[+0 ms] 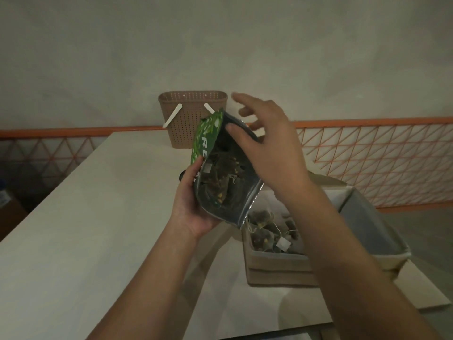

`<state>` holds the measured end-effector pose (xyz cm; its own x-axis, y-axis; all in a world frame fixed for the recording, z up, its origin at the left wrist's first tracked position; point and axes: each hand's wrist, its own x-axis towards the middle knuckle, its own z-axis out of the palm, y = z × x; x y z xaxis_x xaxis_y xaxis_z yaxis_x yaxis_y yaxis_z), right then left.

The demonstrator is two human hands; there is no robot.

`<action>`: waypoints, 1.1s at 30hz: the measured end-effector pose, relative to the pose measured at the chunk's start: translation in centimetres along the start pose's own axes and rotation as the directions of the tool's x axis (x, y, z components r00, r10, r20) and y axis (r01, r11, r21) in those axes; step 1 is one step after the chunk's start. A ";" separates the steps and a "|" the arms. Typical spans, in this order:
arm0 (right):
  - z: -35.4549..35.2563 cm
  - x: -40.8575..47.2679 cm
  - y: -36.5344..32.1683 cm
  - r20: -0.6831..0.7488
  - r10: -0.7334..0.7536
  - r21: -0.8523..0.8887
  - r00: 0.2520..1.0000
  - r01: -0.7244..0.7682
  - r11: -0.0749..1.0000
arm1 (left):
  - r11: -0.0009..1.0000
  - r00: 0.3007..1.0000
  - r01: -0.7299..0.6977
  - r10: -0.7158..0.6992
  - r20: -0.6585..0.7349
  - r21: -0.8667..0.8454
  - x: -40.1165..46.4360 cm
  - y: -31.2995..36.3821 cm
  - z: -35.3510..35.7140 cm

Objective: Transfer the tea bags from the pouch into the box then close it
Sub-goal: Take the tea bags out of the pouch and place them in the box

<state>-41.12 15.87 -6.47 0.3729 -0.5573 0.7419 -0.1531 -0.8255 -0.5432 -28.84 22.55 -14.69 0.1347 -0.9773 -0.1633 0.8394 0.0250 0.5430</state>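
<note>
Your pouch [221, 173] looks like glossy plastic film, green print outside, dull silvery lining inside. The tea bags [267, 231] at 4 o'clock look like thin matt paper with white paper tags. Their box [277, 268] is plain matt cardboard. The basket [186, 119] at 12 o'clock is perforated matt plastic. The counter [85, 217] looks smooth, pale, faintly sheened.

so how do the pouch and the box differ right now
The pouch is green with a foil lining, held tilted in the air by the left hand; the box is plain brown cardboard, resting on the table with its flaps open. Both are open and hold tea bags.
</note>
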 end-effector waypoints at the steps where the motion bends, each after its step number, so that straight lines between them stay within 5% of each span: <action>1: 0.2 0.7 -0.1 0.036 -0.055 -0.018 0.998 0.056 0.998 | 1.000 1.000 -0.003 0.003 -0.005 0.003 0.0 0.1 0.0; 5: 0.8 1.8 0.0 0.124 -0.143 -0.035 0.982 0.149 0.988 | 0.999 0.999 -0.031 0.031 0.009 -0.027 0.0 0.6 -0.2; 10: 1.5 0.9 0.1 0.226 -0.167 0.179 0.960 0.127 0.976 | 0.998 0.996 -0.056 0.055 0.067 0.016 0.1 1.4 -0.1; 13: 1.1 0.9 -0.9 0.160 -0.203 0.228 0.966 0.164 0.960 | 0.993 0.988 -0.114 0.109 0.112 0.037 0.1 2.6 0.4; 18: 1.4 -0.3 -2.7 -0.061 -0.429 0.232 0.901 0.431 0.872 | 0.978 0.963 -0.206 0.196 0.186 0.035 0.6 4.1 1.1; 24: 2.9 -0.3 -0.3 0.079 -0.208 0.203 0.975 0.188 0.961 | 0.988 0.981 -0.139 0.129 0.143 0.062 1.7 3.1 -0.9; 30: 2.4 -1.4 -1.2 -0.066 -0.334 0.227 0.940 0.340 0.913 | 0.979 0.959 -0.201 0.191 0.209 0.031 1.7 2.7 -0.9; 33: 3.1 -1.9 -0.6 0.002 -0.265 0.217 0.964 0.258 0.941 | 0.981 0.962 -0.191 0.181 0.203 0.031 2.2 2.4 -1.6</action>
<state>-38.93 17.74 -8.74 0.4020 -0.3185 0.8584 0.1507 -0.9018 -0.4051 -25.67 20.78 -15.04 0.1746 -0.9786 0.1085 0.7816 0.2048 0.5892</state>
